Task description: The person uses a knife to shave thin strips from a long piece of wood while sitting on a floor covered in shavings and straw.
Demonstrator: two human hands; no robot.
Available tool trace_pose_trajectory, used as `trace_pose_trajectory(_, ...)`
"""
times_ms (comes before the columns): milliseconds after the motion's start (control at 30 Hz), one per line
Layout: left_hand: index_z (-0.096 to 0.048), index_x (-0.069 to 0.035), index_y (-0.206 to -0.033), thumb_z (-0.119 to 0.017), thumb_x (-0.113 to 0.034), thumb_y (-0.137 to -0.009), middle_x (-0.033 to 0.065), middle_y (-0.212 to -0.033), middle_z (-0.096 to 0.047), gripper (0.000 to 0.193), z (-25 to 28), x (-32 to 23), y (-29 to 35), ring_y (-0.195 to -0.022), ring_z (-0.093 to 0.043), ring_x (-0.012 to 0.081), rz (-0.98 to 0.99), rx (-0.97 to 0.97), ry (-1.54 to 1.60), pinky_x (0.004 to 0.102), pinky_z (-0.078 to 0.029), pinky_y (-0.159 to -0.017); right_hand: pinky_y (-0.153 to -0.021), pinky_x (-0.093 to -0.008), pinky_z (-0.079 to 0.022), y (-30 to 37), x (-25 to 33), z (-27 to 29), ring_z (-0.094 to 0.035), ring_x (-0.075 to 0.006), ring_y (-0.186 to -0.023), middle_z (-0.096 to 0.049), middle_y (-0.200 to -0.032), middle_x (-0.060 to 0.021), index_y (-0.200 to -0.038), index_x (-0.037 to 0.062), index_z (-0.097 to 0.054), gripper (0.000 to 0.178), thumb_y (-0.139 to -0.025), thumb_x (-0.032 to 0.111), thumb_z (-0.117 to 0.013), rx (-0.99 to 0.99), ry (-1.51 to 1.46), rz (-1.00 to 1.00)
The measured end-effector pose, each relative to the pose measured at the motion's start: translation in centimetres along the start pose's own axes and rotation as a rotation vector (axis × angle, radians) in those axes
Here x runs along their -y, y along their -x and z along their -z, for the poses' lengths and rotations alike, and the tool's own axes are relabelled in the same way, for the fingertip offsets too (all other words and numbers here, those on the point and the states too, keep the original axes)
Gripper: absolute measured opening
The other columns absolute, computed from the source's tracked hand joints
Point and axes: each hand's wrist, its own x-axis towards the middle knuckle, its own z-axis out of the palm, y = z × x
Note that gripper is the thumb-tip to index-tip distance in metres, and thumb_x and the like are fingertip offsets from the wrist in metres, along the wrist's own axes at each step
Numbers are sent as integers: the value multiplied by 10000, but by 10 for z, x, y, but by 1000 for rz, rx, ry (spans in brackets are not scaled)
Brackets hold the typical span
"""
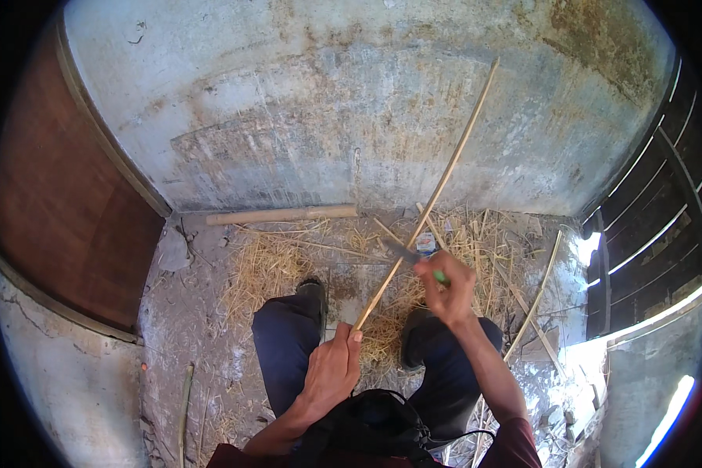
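Weathered plaster wall (288,117) rises behind the slanting bamboo strip (438,193). The left hand's (331,366) fingers grip the strip's near end; the right hand's (451,290) wrap a green-handled knife (415,258), blade across the strip. Shallow strokes toward its far end should be safest.

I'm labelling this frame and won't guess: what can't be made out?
All in the head view:
Green knife handle: mostly hidden inside the right hand.
Bamboo strip: near end hidden by the left hand.
Right shoe: partly covered by the trouser leg.
Stick, lower left: cut off by the lower edge.
Small packet: print too small to read.
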Motion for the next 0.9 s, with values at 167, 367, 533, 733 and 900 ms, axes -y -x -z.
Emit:
trace_pose_trajectory(167,-536,7,-1081,-412,-273,-1175,272,-668,-585,321,5,1,2,-680,-618,537,1,-15,46,621,-440,-631,-574,-359,-549,5,0,-3,-740,-261,-670,-754,-822,-86,-866,66,-735,126,-869,64,-860,93,-47,97)
trace_pose_trajectory(367,-536,13,-1080,-414,-260,-1173,269,-656,-600,313,5,2,-1,-671,-624,542,-30,-13,59,626,-453,-627,-542,-370,-521,5,0,-9,-720,-255,-642,-737,-797,-77,-848,79,-731,139,-877,96,-866,17,-30,26)
trace_pose_trajectory(533,-535,13,-1079,-423,-257,-1172,267,-653,-597,306,8,1,-1,-669,-622,542,10,11,76,625,-450,-628,-553,-372,-531,9,3,-6,-725,-269,-648,-738,-799,-93,-843,53,-720,153,-873,85,-867,82,-22,38)
trace_pose_trajectory(733,-528,11,-1077,-430,-252,-1169,267,-653,-598,296,2,4,2,-669,-628,537,-3,23,50,627,-461,-628,-575,-364,-558,0,-9,-2,-735,-249,-656,-746,-813,-112,-871,46,-734,125,-859,39,-858,-14,-33,-52)
trace_pose_trajectory(900,-522,4,-1076,-426,-258,-1169,264,-653,-603,294,2,6,0,-669,-634,534,-3,22,35,633,-469,-629,-581,-352,-563,4,0,2,-751,-245,-680,-761,-829,-116,-889,44,-737,99,-890,27,-835,109,-23,22)
